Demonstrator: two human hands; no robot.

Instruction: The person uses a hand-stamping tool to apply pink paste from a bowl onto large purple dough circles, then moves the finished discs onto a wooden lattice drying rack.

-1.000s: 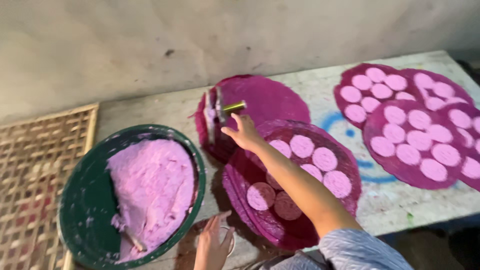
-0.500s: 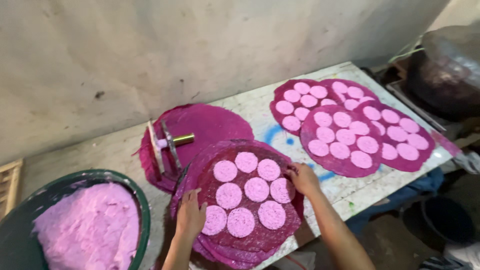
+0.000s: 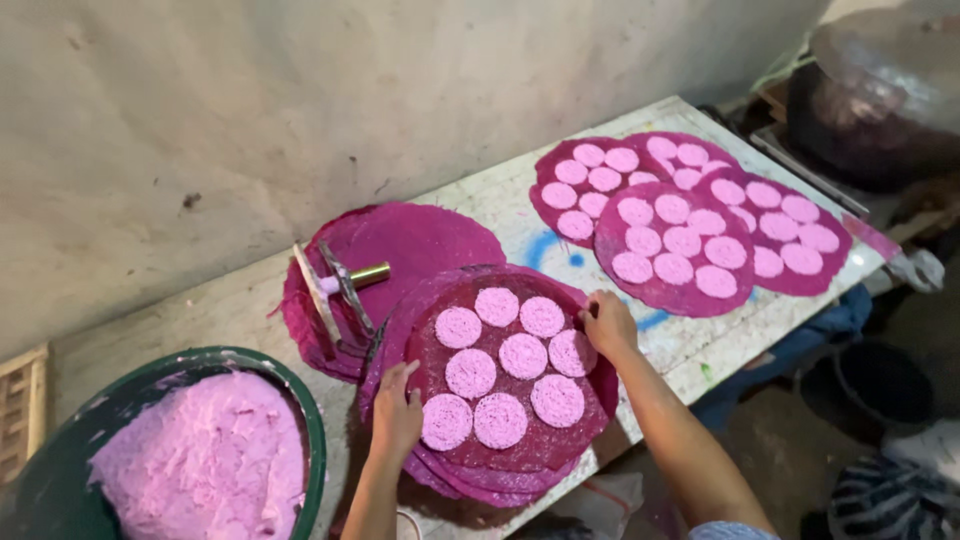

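On a worn white table (image 3: 500, 205) against a pale wall, both hands grip the top mat (image 3: 505, 440) of a stack of round magenta mats near the front edge. Eight pale pink discs (image 3: 523, 355) of pressed, crumbly dough sit on that mat, close together. Left hand (image 3: 397, 415) lies on the mat's left rim, fingers spread and flat on top, thumb tucked at the edge. Right hand (image 3: 610, 325) holds the right rim, fingers curled over the edge. Just behind the stack, touching it, lies a bare magenta mat pile (image 3: 420, 240) with a metal press (image 3: 340, 290) resting on its left part, a brass-coloured handle pointing right. At lower left stands a green tub (image 3: 315, 440) heaped with pink dough (image 3: 205, 465). Farther right on the table, well apart from the hands, three overlapping mats (image 3: 690, 225) carry more pink discs. A dark pot (image 3: 880, 90) sits beyond the table's right end.
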